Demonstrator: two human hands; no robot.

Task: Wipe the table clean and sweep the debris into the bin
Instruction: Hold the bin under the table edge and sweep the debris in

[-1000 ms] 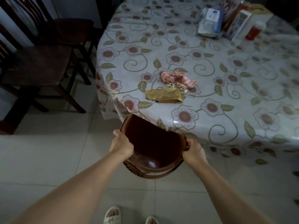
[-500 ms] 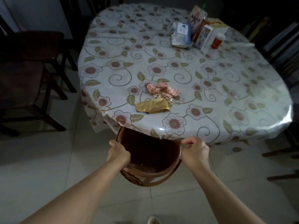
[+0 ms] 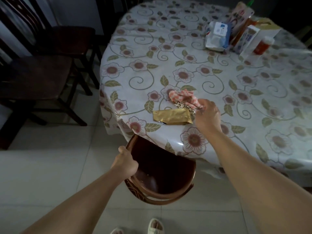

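Hand (image 3: 125, 163) on bin (image 3: 162, 195) — cloth (image 3: 183, 97) untouched

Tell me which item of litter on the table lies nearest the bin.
The gold foil wrapper: it lies flat closest to the table edge above the bin. The pink checked cloth and the crumb pile sit farther in.

At the table's far right you have a blue-and-white wipes pack (image 3: 217, 35), a white carton (image 3: 248, 40), and a red bottle with a white cap (image 3: 263, 45), close together. Two dark wooden chairs (image 3: 38, 78) stand to your left on pale floor tiles (image 3: 50, 166).
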